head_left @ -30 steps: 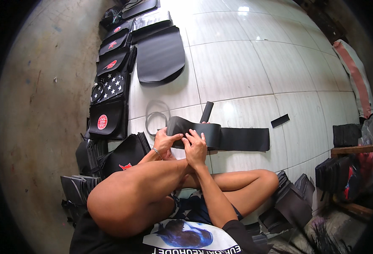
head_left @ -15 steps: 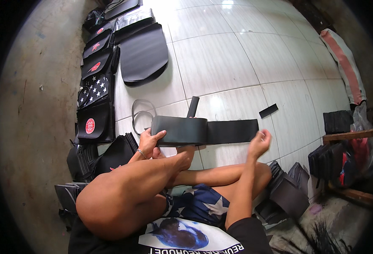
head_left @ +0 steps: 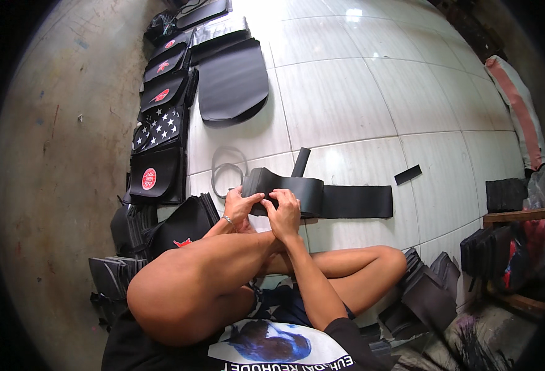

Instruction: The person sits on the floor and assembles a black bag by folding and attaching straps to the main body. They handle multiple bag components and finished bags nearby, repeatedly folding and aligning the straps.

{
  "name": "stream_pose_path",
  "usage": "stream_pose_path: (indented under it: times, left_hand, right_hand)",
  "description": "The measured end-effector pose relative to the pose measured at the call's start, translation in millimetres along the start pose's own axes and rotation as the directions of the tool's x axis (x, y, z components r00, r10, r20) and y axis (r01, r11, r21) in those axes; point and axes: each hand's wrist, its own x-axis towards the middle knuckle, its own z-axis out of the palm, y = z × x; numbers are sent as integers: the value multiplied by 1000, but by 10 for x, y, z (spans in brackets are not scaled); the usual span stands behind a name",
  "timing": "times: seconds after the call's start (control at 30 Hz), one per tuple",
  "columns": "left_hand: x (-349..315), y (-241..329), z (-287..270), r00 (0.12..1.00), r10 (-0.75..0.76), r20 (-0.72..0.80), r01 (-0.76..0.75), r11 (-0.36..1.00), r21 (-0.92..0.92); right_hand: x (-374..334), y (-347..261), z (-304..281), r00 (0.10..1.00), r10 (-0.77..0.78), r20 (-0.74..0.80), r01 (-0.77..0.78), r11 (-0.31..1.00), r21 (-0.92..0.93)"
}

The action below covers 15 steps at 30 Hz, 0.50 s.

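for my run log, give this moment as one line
left hand: grips black material | right hand: at same material, near left hand | tiled floor: small black piece lying apart

Strong light whitens the far floor tiles (head_left: 322, 40), leaving small glare spots; a soft shadow edges the rounded black panel (head_left: 233, 80). Tile lines curve, and the corners fall to black.

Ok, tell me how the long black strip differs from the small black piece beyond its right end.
The long strip is far bigger than the small piece. The strip curves; the piece looks flat. Left hand and right hand touch the strip, neither the piece. Both are black.
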Motion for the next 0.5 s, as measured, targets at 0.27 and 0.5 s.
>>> stream_pose_path:
  times: [0.27,0.5]
  left_hand:
    - [-69,80,18,996,-47,80,57,989,-138]
    - [-101,237,18,978,-153,139,185,948,-260]
  right_hand:
    - [0,55,27,998,41,-44,-38,997,64]
    - [33,64,-35,1000,23,16,-23,999,45]
